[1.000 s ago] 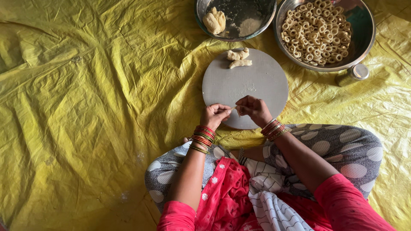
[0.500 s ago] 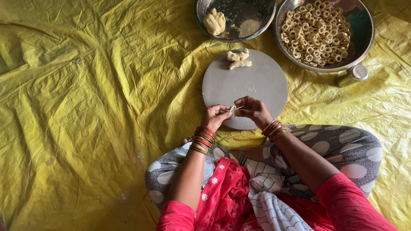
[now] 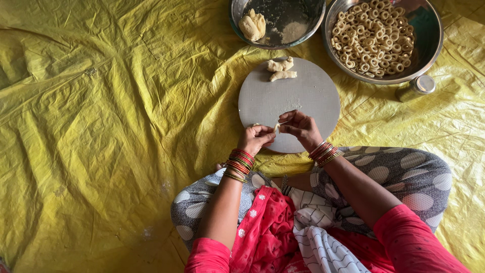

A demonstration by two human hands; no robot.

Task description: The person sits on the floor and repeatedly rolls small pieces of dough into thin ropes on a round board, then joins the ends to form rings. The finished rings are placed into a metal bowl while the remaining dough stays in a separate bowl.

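Observation:
My left hand (image 3: 256,138) and my right hand (image 3: 299,127) meet over the near edge of a round grey board (image 3: 303,93). Between their fingertips they pinch a thin pale strip of dough (image 3: 276,126). Two small dough pieces (image 3: 281,70) lie at the board's far edge. Red and gold bangles circle both wrists.
A steel bowl (image 3: 303,23) with dough lumps (image 3: 252,25) and flour stands beyond the board. To its right a larger steel bowl (image 3: 429,45) holds several dough rings (image 3: 373,38). A small steel container (image 3: 417,87) sits beside it. A yellow sheet (image 3: 111,126) covers the floor.
My hands shifted slightly and now hold the dough strip stretched between their fingertips; a second ago the fingers were curled closer with the dough hardly visible.

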